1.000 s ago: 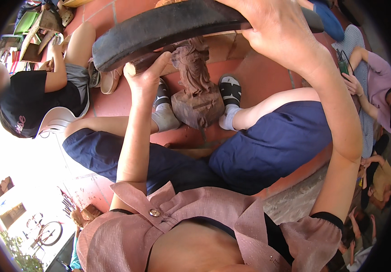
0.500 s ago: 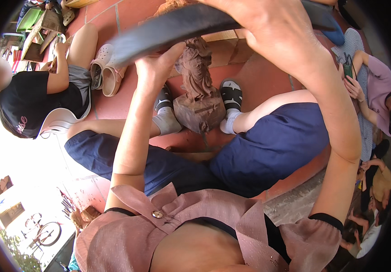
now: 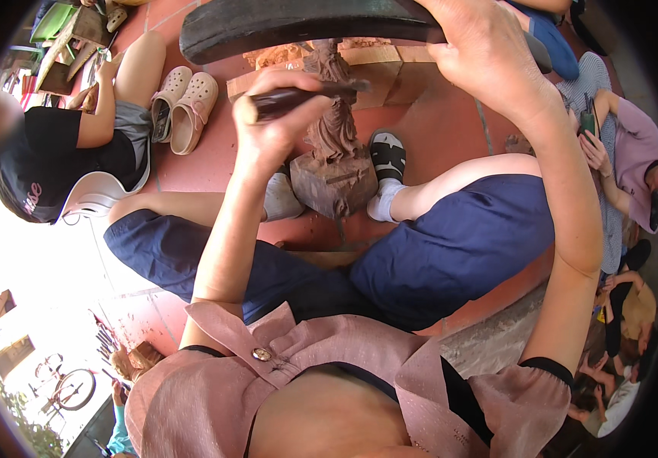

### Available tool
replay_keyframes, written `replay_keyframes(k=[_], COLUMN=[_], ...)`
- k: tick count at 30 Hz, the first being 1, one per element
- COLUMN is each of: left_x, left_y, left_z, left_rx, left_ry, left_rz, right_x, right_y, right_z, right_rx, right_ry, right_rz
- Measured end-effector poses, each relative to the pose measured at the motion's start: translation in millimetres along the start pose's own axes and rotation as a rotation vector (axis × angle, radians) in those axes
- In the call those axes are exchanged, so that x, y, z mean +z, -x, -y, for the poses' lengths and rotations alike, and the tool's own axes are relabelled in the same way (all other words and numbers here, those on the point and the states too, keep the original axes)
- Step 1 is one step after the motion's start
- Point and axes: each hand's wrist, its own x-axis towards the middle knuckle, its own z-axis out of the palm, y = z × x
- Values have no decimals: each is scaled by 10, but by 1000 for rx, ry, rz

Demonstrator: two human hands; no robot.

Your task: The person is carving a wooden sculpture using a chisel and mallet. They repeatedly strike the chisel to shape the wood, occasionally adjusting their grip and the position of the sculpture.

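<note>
Between my feet stands a carved brown wooden figure (image 3: 336,137) on a rough angular block base (image 3: 334,188). My left hand (image 3: 264,137) is closed round the dark handle of a chisel (image 3: 287,104), whose pale butt end faces left. The chisel lies across the upper part of the figure; I cannot tell whether its tip touches the wood. Higher up, my right hand (image 3: 489,65) grips a long, dark, bat-shaped wooden mallet (image 3: 306,29), which spans the top of the view above the chisel and partly hides the figure's top.
Wooden blocks (image 3: 401,72) lie behind the figure on the red tile floor (image 3: 451,122). Pale clogs (image 3: 191,107) sit to the left beside a seated person in black (image 3: 62,153). At the right, a person in a mauve top (image 3: 641,153) holds something green. A bicycle (image 3: 73,389) stands far left.
The mallet has risen away from my left hand, towards the top of the view. My left hand has turned, and the chisel that the mallet hid now shows.
</note>
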Motion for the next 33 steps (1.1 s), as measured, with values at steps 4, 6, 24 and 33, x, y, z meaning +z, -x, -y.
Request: replay_keyframes(k=[4,6,24,33], left_x=[-156,-167,-45,7], left_y=[67,70,156,52], left_z=[246,235,240,293], left_rx=[-73,-86,-205,-100], left_ry=[52,48,104,156], left_rz=[-239,-235,-237,-240], right_x=[9,22,84,190], right_y=[14,12,-106,-219], right_z=[-14,-12,286,332], right_rx=[-9,-25,-86,-256], right_ry=[-9,0,-328,23], right_rz=[10,17,-20,10])
